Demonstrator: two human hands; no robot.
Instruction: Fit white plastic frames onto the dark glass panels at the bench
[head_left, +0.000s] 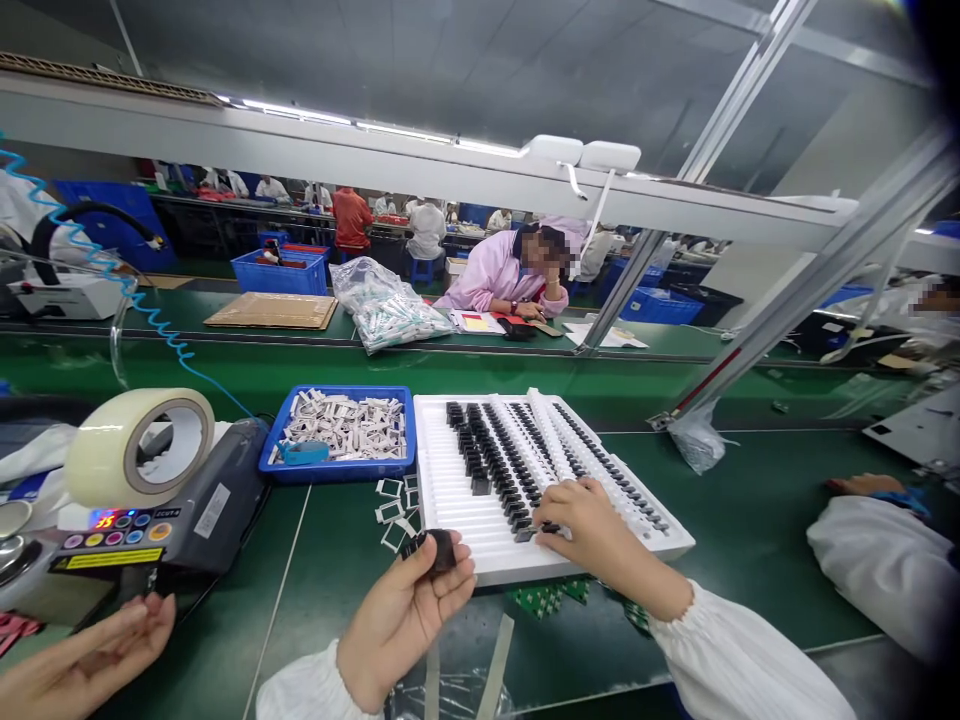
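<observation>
My left hand [401,615] is closed around a small black part [437,550], held just in front of the near left corner of a white slotted tray [457,490]. Rows of black parts [517,460] stand in the tray's slots. My right hand [585,525] rests on the tray's near side, fingers pinched on one of the black parts in a row. A few small white frames [391,512] lie loose on the green mat left of the tray.
A blue bin [337,468] of white frames sits behind the loose ones. A tape dispenser [172,515] with a tape roll [139,445] stands left. Another person's hand [90,655] is at lower left, a white sleeve [881,565] at right. A seated person works across the green conveyor [300,365].
</observation>
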